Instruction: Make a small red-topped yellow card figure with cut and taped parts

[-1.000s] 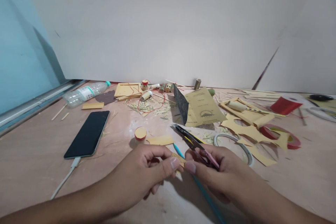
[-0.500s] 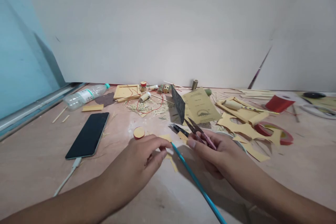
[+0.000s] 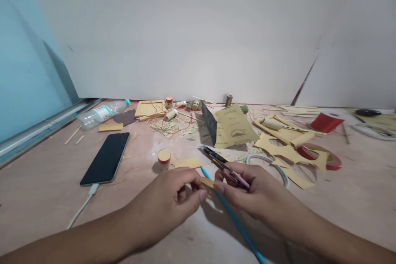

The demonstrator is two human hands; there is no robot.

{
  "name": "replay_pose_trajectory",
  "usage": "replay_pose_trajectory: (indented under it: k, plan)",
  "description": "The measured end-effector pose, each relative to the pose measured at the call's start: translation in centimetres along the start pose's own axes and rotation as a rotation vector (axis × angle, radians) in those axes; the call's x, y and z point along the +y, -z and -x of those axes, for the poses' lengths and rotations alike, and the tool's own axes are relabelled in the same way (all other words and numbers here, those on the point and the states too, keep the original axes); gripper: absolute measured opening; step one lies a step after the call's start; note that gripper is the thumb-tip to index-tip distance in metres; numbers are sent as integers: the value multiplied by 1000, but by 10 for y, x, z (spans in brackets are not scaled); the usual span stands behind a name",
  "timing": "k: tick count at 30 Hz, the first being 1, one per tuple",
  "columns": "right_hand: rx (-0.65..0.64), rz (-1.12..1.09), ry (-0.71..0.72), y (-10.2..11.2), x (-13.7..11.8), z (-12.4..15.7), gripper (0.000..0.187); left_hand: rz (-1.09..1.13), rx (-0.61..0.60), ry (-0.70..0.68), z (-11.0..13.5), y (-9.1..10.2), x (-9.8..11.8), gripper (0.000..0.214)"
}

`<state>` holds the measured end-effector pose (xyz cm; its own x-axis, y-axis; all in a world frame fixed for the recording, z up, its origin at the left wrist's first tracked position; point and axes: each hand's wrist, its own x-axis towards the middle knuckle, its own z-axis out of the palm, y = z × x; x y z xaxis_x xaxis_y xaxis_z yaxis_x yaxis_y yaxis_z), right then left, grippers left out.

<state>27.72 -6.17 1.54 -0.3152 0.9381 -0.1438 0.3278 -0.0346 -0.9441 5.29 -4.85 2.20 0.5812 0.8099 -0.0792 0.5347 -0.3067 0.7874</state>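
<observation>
My left hand [image 3: 173, 200] is closed in a pinch on a small yellow paper scrap [image 3: 206, 182], just above the table. My right hand [image 3: 247, 192] touches the same scrap with thumb and forefinger and also grips small pink-handled snips [image 3: 227, 170], blades pointing up-left. A thin blue stick [image 3: 230, 216] lies on the table under both hands, running toward the lower right. A small cylinder [image 3: 163, 158] with a red band and a yellow paper strip [image 3: 187, 163] lie just beyond my left hand.
A phone [image 3: 107, 158] on a cable lies at left, a plastic bottle [image 3: 100, 112] behind it. Sandpaper sheets [image 3: 233, 126], yellow paper cut-outs [image 3: 287, 148], tape rolls [image 3: 321, 154], a red spool [image 3: 326, 122], bamboo pieces and shavings [image 3: 176, 126] cover the back.
Half a second ago my left hand lay flat on scraps on the table and the right hand held the snips further back. Now both hands are together, pinching one yellow scrap.
</observation>
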Motion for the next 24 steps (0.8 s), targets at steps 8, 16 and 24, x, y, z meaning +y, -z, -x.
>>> replay_pose_trajectory:
  k: [8, 16, 24]
  plan:
    - [-61, 27, -16, -3, 7, 2, 27, 66, 50, 27, 4, 1, 2, 21]
    - [-21, -35, -10, 0, 6, 4, 22, 75, -31, 38, 0, -3, -1, 16]
    - [-51, -31, 24, -2, 7, 2, 24, 209, -47, 101, 1, -9, -2, 16]
